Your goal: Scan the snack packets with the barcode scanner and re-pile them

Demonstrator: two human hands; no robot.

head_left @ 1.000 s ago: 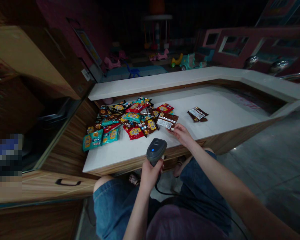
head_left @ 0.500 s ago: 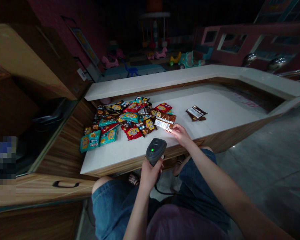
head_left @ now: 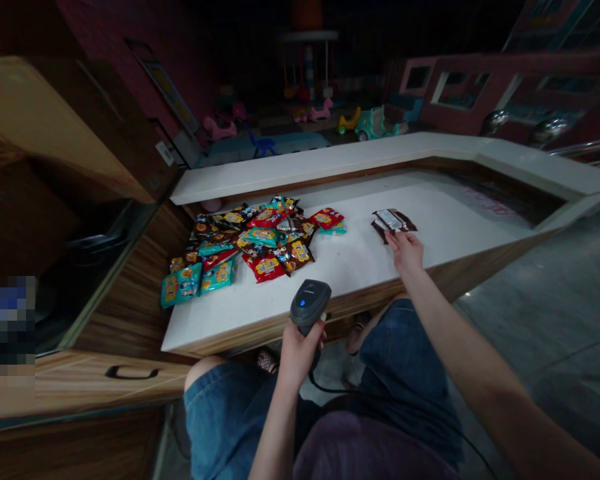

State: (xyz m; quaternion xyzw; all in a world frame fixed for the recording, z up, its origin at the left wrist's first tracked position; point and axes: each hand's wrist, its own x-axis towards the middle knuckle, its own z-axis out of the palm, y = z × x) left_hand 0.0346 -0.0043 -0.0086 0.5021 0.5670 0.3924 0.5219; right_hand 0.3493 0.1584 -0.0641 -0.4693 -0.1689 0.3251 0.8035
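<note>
While the left hand [head_left: 300,348] is wrapped round the grip of a dark handheld scanner [head_left: 310,303], a blue light on its top, the right hand [head_left: 407,251] reaches across the white counter [head_left: 360,263]. It touches the near side of the brown packets [head_left: 392,219], printed backs up; whether it pinches one, I cannot tell. Well left of these: a heap of snack packets [head_left: 263,236], red, turquoise, brown, black. Black cord [head_left: 325,387] below the scanner.

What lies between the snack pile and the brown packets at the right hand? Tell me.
In the head view, only white countertop shows between the snack pile and the brown packets at the right hand.
</note>
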